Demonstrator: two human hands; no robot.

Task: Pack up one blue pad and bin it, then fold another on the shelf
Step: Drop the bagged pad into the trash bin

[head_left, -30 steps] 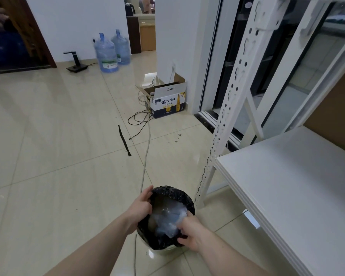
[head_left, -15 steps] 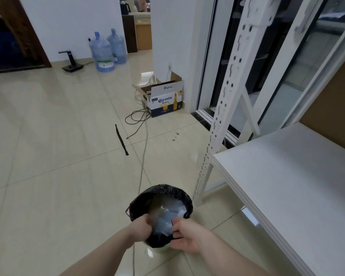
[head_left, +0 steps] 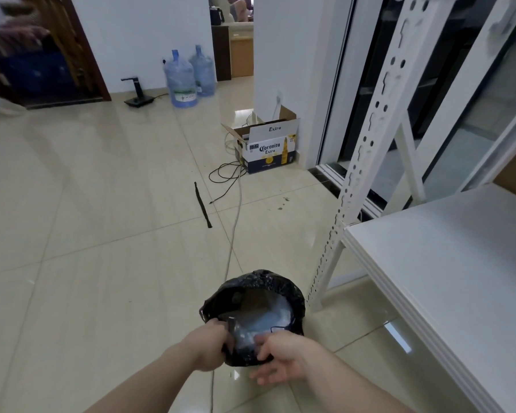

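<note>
A small bin lined with a black bag (head_left: 283, 286) stands on the tiled floor beside the white shelf unit (head_left: 447, 263). Inside the bag lies a pale blue pad (head_left: 265, 321), crumpled and partly hidden by the liner. My left hand (head_left: 210, 347) grips the near left edge of the black liner. My right hand (head_left: 283, 357) pinches the near right edge of the liner with thumb and forefinger, its other fingers spread loosely below. No second pad shows on the shelf surface in view.
A grey cable (head_left: 234, 231) runs across the floor to the bin. A Coronita cardboard box (head_left: 268, 147) sits by the wall, with a black strap (head_left: 202, 204) and thin wires near it. Two water bottles (head_left: 188, 76) stand far back. A perforated white upright (head_left: 367, 150) rises at the shelf corner.
Both hands have drawn back from inside the bin to its near rim and now hold the liner's edge. The pad stays inside the bag.
</note>
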